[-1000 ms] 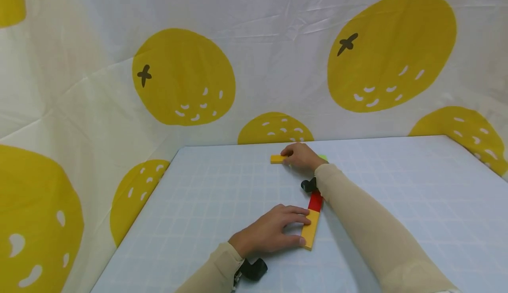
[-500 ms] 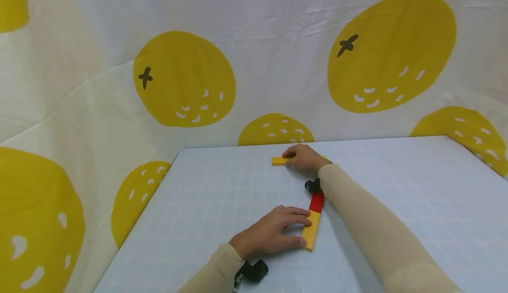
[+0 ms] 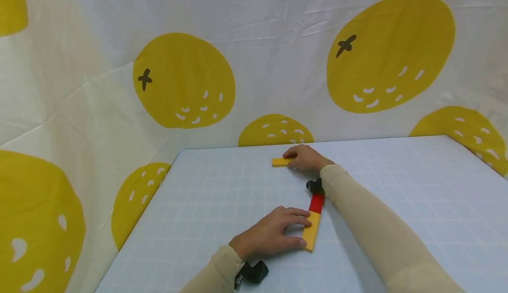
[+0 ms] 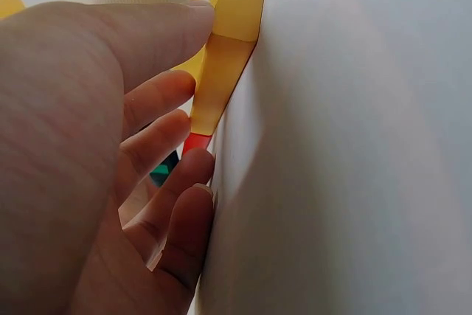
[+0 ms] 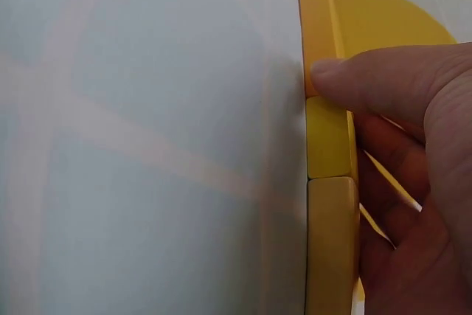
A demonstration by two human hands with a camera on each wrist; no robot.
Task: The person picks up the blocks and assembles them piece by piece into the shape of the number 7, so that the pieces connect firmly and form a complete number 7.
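Observation:
Toward the far edge of the table, my right hand (image 3: 306,158) pinches an orange block (image 3: 280,162) at the left end of a row. In the right wrist view its thumb (image 5: 332,79) presses the block's side and the other fingers lie behind the row. A yellow block (image 5: 330,136) and a light orange block (image 5: 331,245) follow end to end. Nearer, my left hand (image 3: 274,232) rests on the table with thumb and extended fingers touching the left side of an orange-yellow block (image 3: 312,230). A red block (image 3: 316,203) adjoins that block's far end.
The right sleeve (image 3: 369,216) and the black wrist camera (image 3: 315,186) cover the blocks between the red one and the far row. A bit of green shows beside the right wrist. A white sheet with yellow fruit prints (image 3: 184,81) hangs behind the white table (image 3: 222,187).
The head view has tilted slightly. The right hand and the far orange block sit a touch farther right, and less green shows by the wrist. The left hand holds its place on the orange-yellow block.

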